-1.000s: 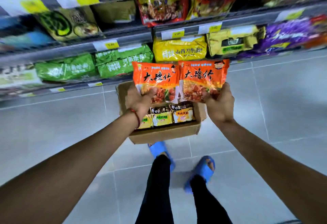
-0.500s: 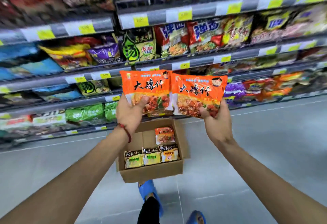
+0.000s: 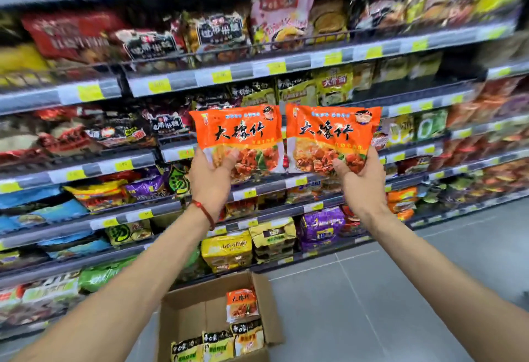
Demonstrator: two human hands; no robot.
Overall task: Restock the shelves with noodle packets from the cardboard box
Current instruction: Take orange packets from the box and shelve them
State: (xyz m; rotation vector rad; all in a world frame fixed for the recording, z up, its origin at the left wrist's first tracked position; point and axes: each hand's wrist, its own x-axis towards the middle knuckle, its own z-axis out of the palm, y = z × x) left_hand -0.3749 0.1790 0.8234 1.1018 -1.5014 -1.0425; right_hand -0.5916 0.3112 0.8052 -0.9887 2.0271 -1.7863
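Both arms reach forward, left hand (image 3: pixel 210 178) and right hand (image 3: pixel 362 182) each gripping an orange noodle packet (image 3: pixel 239 138) upright before the shelves (image 3: pixel 257 69).

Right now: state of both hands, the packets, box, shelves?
Left hand: grips left packet at its lower edge.
Right hand: grips right packet at its lower edge.
Both packets: upright, sealed, raised before the shelves.
Box: on floor, open, partly filled.
Shelves: stocked.

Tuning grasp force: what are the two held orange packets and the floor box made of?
Left packet and right packet: thin glossy plastic film, probably; creased where gripped, with sheen. Cardboard box: matte brown board, folded flaps; corrugation not visible.
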